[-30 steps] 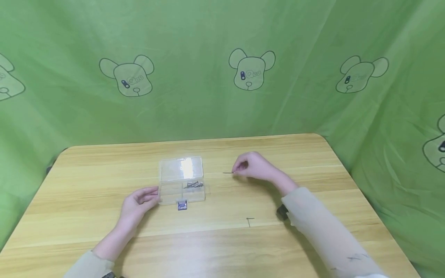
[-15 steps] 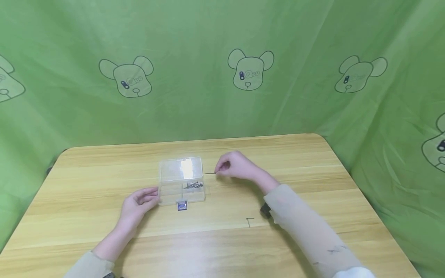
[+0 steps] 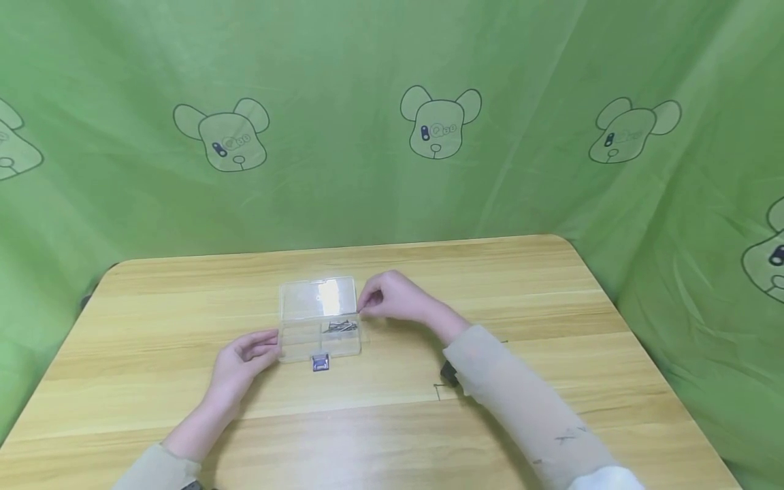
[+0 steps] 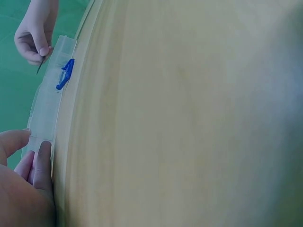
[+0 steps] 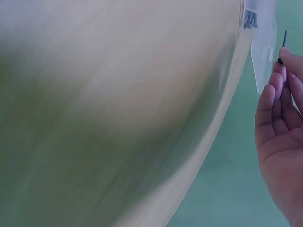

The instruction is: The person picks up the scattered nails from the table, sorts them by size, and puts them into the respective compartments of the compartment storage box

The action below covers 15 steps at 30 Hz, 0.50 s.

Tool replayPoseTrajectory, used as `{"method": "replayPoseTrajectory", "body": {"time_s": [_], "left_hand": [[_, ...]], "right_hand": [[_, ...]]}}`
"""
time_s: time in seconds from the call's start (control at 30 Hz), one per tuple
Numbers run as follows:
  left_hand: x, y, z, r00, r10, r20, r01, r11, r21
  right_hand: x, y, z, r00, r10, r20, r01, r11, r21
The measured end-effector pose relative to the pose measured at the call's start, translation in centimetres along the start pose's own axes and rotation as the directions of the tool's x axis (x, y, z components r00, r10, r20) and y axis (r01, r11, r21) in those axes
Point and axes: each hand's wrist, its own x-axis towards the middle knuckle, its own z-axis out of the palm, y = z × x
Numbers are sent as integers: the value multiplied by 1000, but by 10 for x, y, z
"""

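A clear plastic compartment box (image 3: 301,348) with a blue latch (image 3: 321,362) lies on the table, its lid (image 3: 300,299) folded back. Several nails (image 3: 341,327) are in its back right compartment. My left hand (image 3: 245,357) holds the box's left end, thumb and fingers around the edge, as the left wrist view also shows. At the box's back right corner is my right hand (image 3: 395,296), thumb and fingertips pinching one thin dark nail (image 5: 285,39) near its head. The nail's tip points toward the box and overlaps it in the head view.
Two loose nails (image 3: 438,393) lie on the wooden table (image 3: 343,435) right of the box. Another thin dark piece (image 3: 505,341) shows behind the right sleeve. Green cloth (image 3: 343,197) with bear prints hangs behind and beside the table.
My right hand has moved left with the nail, from the open table to the box's right edge. The left hand and the box have stayed in place.
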Motion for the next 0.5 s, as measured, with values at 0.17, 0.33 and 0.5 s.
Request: {"method": "replayPoseTrajectory", "body": {"time_s": [0.17, 0.33, 0.5], "left_hand": [[0, 0, 0, 1000, 1, 1, -1, 1000, 0], [1, 1, 0, 1000, 2, 0, -2, 1000, -3], [2, 1, 1, 1000, 6, -5, -6, 1000, -4]], "right_hand": [[4, -6, 7, 999, -24, 25, 24, 1000, -14], [7, -11, 13, 999, -26, 43, 27, 999, -29], [12, -13, 18, 998, -27, 49, 30, 998, -60]]}}
